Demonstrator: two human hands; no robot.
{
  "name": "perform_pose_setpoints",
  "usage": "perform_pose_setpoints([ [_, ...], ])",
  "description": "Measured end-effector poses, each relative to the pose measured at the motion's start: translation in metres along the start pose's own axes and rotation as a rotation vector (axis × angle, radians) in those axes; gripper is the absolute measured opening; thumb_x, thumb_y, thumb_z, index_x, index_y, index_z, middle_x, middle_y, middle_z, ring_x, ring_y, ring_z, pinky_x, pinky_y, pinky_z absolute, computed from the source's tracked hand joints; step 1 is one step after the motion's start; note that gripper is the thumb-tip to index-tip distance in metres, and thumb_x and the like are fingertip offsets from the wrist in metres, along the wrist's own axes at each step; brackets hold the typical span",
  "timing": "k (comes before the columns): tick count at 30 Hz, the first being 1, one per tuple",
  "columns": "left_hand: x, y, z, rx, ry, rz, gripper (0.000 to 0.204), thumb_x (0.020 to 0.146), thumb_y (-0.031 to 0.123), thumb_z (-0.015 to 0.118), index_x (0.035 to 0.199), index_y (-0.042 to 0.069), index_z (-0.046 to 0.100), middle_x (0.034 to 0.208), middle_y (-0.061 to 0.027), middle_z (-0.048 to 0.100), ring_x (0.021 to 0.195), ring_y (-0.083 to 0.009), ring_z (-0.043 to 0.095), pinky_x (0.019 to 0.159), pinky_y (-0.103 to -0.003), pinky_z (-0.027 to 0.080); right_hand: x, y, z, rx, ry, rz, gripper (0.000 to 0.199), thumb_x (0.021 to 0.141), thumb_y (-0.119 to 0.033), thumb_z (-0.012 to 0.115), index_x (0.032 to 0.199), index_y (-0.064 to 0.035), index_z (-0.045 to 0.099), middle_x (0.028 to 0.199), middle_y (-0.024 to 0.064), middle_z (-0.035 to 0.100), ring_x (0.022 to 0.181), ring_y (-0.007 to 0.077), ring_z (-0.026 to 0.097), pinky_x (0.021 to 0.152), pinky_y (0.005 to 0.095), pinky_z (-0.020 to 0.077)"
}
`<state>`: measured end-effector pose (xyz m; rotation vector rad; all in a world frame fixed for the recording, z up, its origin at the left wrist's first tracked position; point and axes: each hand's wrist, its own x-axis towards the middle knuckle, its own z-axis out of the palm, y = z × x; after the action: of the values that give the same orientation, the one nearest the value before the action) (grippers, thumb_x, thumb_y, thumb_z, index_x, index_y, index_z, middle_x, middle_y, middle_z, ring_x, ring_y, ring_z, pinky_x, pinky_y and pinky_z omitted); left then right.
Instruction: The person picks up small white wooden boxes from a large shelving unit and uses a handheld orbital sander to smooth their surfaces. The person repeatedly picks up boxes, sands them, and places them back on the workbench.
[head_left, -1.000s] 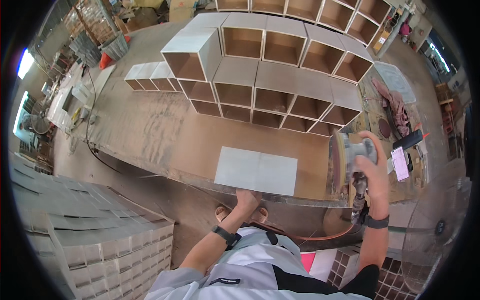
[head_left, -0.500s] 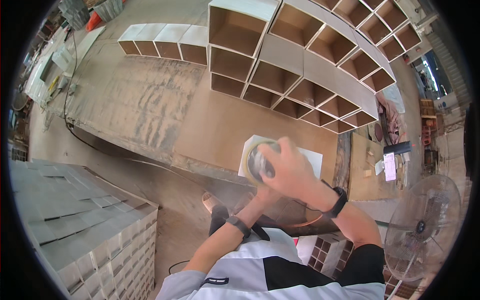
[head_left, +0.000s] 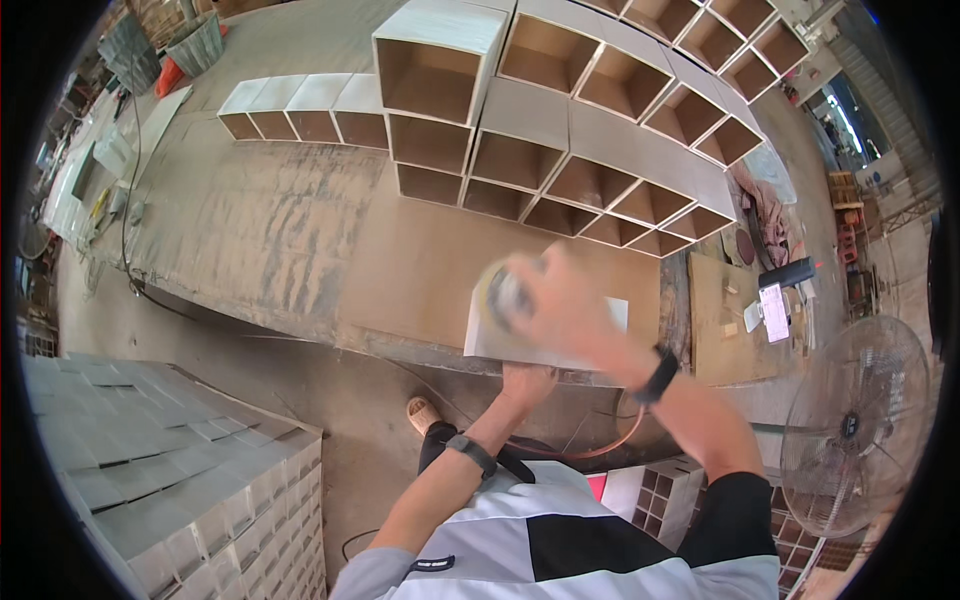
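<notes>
My right hand (head_left: 560, 305), smeared by motion, is closed around a round sander (head_left: 500, 298) with a yellowish-green rim. The sander is over a white flat-topped piece (head_left: 480, 335) at the near edge of the bench; blur hides whether they touch. The white piece is partly covered by my right hand and forearm, so I cannot tell whether it is a panel or a box. Below its near edge, my left hand (head_left: 528, 382) is closed against it, fingertips hidden. An orange hose (head_left: 610, 447) curves beneath my right forearm.
White-edged open boxes (head_left: 520, 155) stand stacked across the bench (head_left: 270, 220), with a lower row at the left. Stacked grey-white boxes (head_left: 200, 470) rise at the lower left. A fan (head_left: 850, 430) stands at the right, near a phone (head_left: 773, 312) on a holder.
The view has shifted a little. My right hand and the sander have moved slightly left and up over the white piece. My left hand now shows more plainly below its near edge.
</notes>
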<state>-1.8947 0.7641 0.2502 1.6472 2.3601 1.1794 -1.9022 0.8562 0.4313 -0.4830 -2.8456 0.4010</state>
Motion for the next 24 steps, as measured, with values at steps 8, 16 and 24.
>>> perform_pose_setpoints([
  [8,-0.002,0.000,-0.006,-0.039,-0.108,-0.039,0.042,0.077,0.020,0.068,0.117,0.010,0.064,0.123,-0.0148,0.061,0.115,-0.0367,0.056,0.098,-0.049,0.044,-0.020,0.049,-0.014,-0.051,0.109,0.121,0.053,0.073,-0.022,0.074,0.123,-0.0136,0.059,0.099,0.0247,0.052,0.086,0.0424,0.061,0.071,0.0484,0.0534],
  [16,-0.004,0.001,-0.006,-0.002,-0.165,-0.051,0.045,0.080,0.023,0.068,0.121,0.007,0.063,0.121,-0.0172,0.063,0.117,-0.0382,0.055,0.101,-0.049,0.040,-0.060,0.078,-0.041,-0.080,0.091,0.386,0.049,0.072,-0.025,0.076,0.118,-0.0163,0.061,0.100,0.0188,0.052,0.090,0.0377,0.061,0.075,0.0456,0.0530],
  [24,-0.004,0.004,-0.014,-0.042,-0.206,-0.091,0.043,0.076,0.015,0.068,0.118,0.006,0.064,0.119,-0.0196,0.063,0.116,-0.0401,0.055,0.099,-0.052,0.040,-0.071,0.085,-0.040,-0.079,0.117,0.371,0.046,0.074,-0.026,0.076,0.117,-0.0166,0.062,0.099,0.0193,0.054,0.090,0.0382,0.061,0.073,0.0457,0.0534],
])
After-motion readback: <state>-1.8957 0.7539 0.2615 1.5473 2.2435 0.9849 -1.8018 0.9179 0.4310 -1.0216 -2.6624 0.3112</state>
